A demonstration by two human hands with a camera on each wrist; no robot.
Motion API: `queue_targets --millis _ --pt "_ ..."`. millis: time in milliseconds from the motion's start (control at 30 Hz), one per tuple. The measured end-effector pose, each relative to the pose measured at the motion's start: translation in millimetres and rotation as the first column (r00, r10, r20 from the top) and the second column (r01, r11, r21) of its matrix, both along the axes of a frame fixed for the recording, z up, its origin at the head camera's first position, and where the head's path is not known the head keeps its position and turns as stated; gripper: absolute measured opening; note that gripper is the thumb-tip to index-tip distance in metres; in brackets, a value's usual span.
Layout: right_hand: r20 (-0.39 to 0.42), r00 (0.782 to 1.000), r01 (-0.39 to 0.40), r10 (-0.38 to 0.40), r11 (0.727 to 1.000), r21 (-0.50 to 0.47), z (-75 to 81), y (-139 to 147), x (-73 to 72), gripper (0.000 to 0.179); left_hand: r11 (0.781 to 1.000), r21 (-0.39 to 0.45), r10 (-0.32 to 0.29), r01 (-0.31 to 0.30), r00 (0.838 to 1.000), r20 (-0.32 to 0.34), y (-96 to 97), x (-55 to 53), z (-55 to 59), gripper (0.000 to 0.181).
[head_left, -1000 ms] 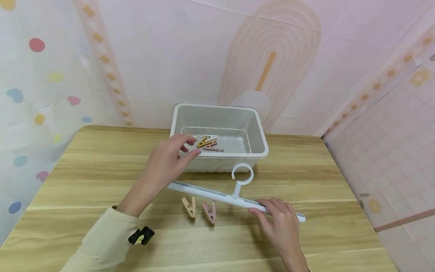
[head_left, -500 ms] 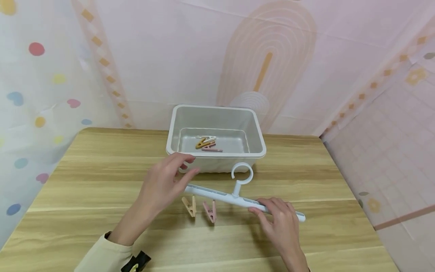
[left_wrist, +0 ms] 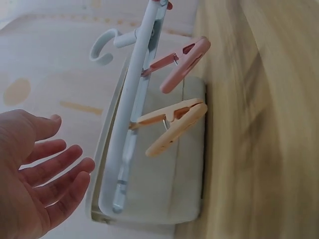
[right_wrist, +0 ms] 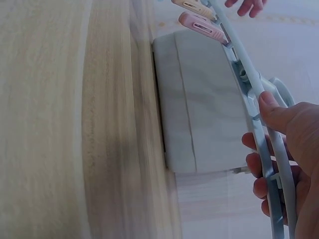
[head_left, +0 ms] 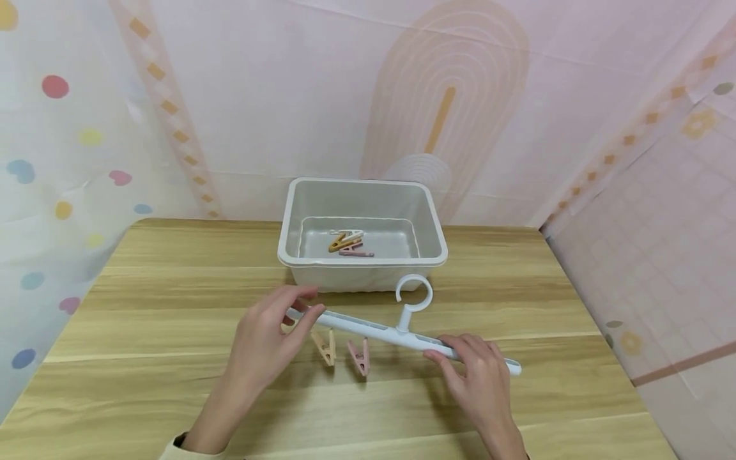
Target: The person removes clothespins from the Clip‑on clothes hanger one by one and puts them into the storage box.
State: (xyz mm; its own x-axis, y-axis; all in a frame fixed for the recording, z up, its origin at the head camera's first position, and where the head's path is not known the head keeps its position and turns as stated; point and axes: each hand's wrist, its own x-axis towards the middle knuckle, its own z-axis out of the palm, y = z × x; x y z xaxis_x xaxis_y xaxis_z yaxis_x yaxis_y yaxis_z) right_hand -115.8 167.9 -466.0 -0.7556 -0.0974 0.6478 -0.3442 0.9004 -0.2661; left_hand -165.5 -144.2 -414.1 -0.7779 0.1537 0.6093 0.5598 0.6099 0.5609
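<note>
A pale blue plastic clothes hanger (head_left: 368,328) with a round hook is held above the table. My right hand (head_left: 474,377) grips its bar near the right end, thumb on one side and fingers curled round the other. A yellow-beige clothes peg (left_wrist: 172,124) and a pink clothes peg (left_wrist: 187,64) hang from the underside of the bar, left of the hook. By the bar's left end is my left hand (head_left: 267,332), its fingers loosely bent with nothing between them. In the left wrist view a gap shows between those fingers (left_wrist: 55,169) and the hanger.
Behind the hanger stands a light grey plastic bin (head_left: 362,276) against the patterned curtain (head_left: 276,96). Several pegs (head_left: 347,244) in white, mustard and pink lie on its floor. Everything is over a wood-grain table (head_left: 552,306).
My left hand has come down and back from the bin's left front rim to the hanger's left end. The hanger has shifted slightly right in the head view, still in my right hand.
</note>
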Motion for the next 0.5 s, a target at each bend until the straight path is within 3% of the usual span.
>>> queue_targets --millis 267,500 --pt "0.008 1.000 0.011 -0.011 1.000 -0.002 4.4 1.1 -1.0 0.031 0.993 0.084 0.083 -0.087 0.995 0.053 -5.5 16.4 -13.5 0.018" --pt "0.021 1.000 0.005 -0.005 1.000 -0.018 4.2 0.0 -2.3 0.030 0.979 0.107 0.151 -0.171 0.973 0.173 -8.5 27.2 -23.8 0.012"
